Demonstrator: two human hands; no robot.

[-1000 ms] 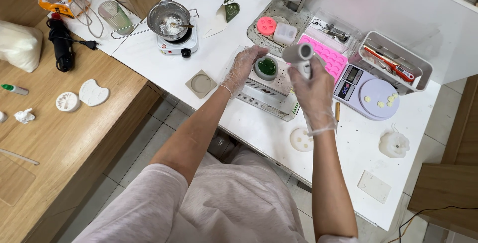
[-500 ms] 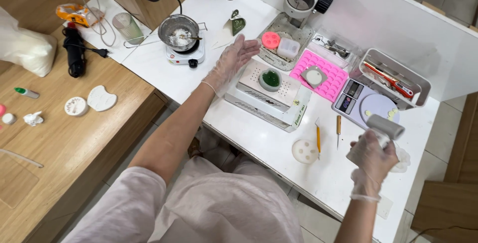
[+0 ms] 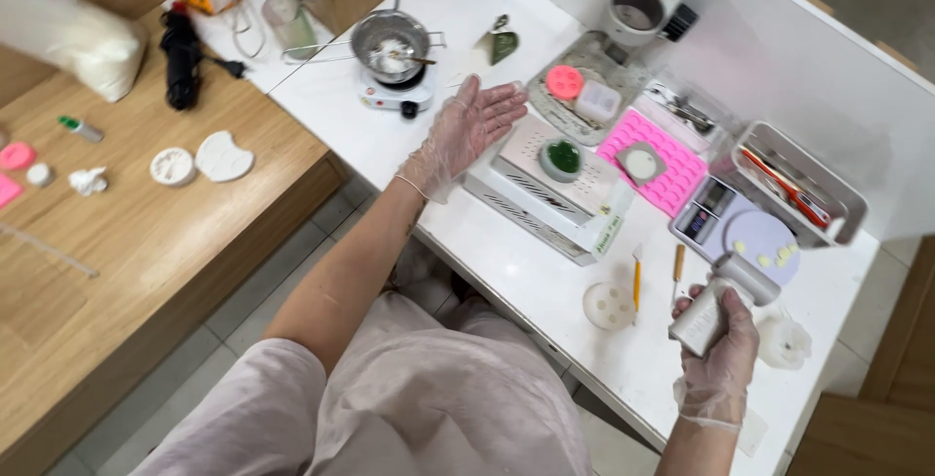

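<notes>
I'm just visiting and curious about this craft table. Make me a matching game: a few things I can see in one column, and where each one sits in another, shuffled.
Things:
1. silver tool
2. green-filled round mould
3. small metal pot
4. left hand

Places:
A. on the little white hotplate
B. gripped in the gloved right hand
C. open and flat against the end of the white box
D. on top of the white box

Pairs: 1-B, 2-D, 3-A, 4-C

The right hand holds the tool near the desk's front edge, by the scale. The hotplate and white box are on the same white desk.
</notes>
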